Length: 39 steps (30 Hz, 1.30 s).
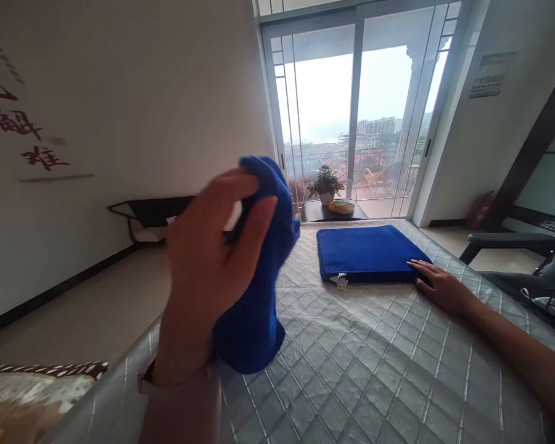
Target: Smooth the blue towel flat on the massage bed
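Lifted close to the camera, my left hand [208, 246] pinches a blue cloth [263, 290] between thumb and fingers. The cloth hangs down behind my wrist, and part of it is hidden by the hand. A flat, square blue cushion [365, 246] lies on the silver quilted cover [351, 345]. From its near edge sticks out a small white tag [340, 281]. My right hand [441, 285] rests open at the cushion's near right corner, with its fingertips touching it.
Past the far edge stands a dark small table [312, 213] with a potted plant [326, 185] and a tissue pack [341, 206]. Behind it is a sliding glass door [356, 105]. A dark armchair [504, 237] is on the right, and a patterned fabric [41, 388] at lower left.
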Tool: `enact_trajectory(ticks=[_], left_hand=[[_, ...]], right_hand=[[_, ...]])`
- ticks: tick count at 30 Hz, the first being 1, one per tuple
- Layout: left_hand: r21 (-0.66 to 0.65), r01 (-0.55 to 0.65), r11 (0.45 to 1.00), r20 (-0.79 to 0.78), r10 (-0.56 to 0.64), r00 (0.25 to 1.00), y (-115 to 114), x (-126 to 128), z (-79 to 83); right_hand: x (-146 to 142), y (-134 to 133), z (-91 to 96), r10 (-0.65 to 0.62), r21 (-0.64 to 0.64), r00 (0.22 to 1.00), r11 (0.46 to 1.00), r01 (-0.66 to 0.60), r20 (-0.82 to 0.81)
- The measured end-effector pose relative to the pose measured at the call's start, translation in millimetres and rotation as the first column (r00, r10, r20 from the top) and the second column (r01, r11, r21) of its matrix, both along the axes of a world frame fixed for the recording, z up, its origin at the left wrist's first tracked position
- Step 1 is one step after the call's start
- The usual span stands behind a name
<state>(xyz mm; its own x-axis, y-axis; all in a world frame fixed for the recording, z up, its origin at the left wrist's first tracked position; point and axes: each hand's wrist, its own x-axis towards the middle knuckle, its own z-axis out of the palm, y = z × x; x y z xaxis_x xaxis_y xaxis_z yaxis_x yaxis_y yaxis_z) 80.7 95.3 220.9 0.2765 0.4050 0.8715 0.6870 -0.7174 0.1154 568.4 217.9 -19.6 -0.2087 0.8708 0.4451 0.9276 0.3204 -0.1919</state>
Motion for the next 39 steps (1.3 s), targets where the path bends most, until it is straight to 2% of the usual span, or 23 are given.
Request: enact_trajectory(ticks=[2,4,6,10,13,15,19,21,22,24,26,27,28,29,30,33,35,39], left_hand=[[-0.146,0.018,0.989,-0.193,-0.046,0.98,3,5,3.8],[-0.352,0.002,0.936,-0.409,-0.155,0.899,11,8,2.4],[-0.447,-0.054,0.893,-0.5,-0.199,0.843,21,9,-2.0],[-0.472,-0.112,0.875,-0.485,-0.152,0.861,30,9,-6.5],[-0.506,-0.073,0.859,-0.45,-0.19,0.873,25,7,-2.5],[-0.521,-0.045,0.852,-0.425,-0.213,0.88,20,4,1.1],[-0.551,-0.007,0.834,-0.372,-0.239,0.897,18,-7,4.4],[-0.556,0.008,0.831,-0.343,-0.238,0.909,19,-11,3.8],[-0.556,0.018,0.831,-0.332,-0.241,0.912,20,-12,3.2],[-0.553,0.042,0.832,-0.316,-0.255,0.914,21,-12,1.7],[-0.553,0.073,0.83,-0.307,-0.284,0.908,20,-10,0.6],[-0.558,0.092,0.825,-0.305,-0.307,0.902,19,-7,0.4],[-0.564,0.113,0.818,-0.302,-0.333,0.893,19,-5,0.4],[-0.57,0.137,0.81,-0.301,-0.361,0.882,18,-3,0.7],[-0.572,0.159,0.804,-0.3,-0.387,0.872,17,-1,1.2],[-0.559,0.195,0.806,-0.285,-0.408,0.868,14,1,4.1],[-0.561,0.194,0.805,-0.279,-0.404,0.871,11,1,6.5],[-0.559,0.205,0.803,-0.28,-0.415,0.866,3,7,9.2]], right_hand=[[3,1,-1.5,0.001,0.004,1.0,1.0,-0.001,0.005],[5,1,-2.1,-0.007,0.013,1.0,1.0,0.007,0.014],[4,0,-0.1,-0.022,0.042,0.999,0.999,0.02,0.033],[-5,-11,13.9,-0.023,0.139,0.995,0.99,0.009,0.095],[-13,-22,26.3,-0.023,0.184,0.983,0.983,-0.01,0.18],[-16,-27,31.4,-0.073,0.241,0.97,0.97,0.015,0.232],[-30,-31,41.5,-0.145,0.324,0.961,0.944,0.064,0.234],[-58,-37,54.3,-0.127,0.328,0.983,0.941,0.077,0.132],[-80,-44,64.1,-0.115,0.348,0.993,0.932,0.101,0.02],[-135,-63,90.8,-0.051,0.272,0.977,0.956,0.108,-0.208],[-196,-87,124.2,0.122,0.111,0.94,0.99,-0.091,-0.32],[-225,-99,141.2,0.222,0.035,0.912,0.974,-0.224,-0.346],[-251,-110,156.8,0.315,-0.039,0.876,0.935,-0.353,-0.365],[-272,-118,170.1,0.381,-0.089,0.839,0.891,-0.445,-0.387],[-288,-125,180.2,0.398,-0.123,0.822,0.868,-0.481,-0.408],[-309,-131,192.3,0.335,-0.097,0.815,0.9,-0.426,-0.474],[-308,-129,191.5,0.297,-0.068,0.823,0.925,-0.374,-0.484],[-295,-132,193.6,0.279,-0.033,0.829,0.941,-0.336,-0.485]])
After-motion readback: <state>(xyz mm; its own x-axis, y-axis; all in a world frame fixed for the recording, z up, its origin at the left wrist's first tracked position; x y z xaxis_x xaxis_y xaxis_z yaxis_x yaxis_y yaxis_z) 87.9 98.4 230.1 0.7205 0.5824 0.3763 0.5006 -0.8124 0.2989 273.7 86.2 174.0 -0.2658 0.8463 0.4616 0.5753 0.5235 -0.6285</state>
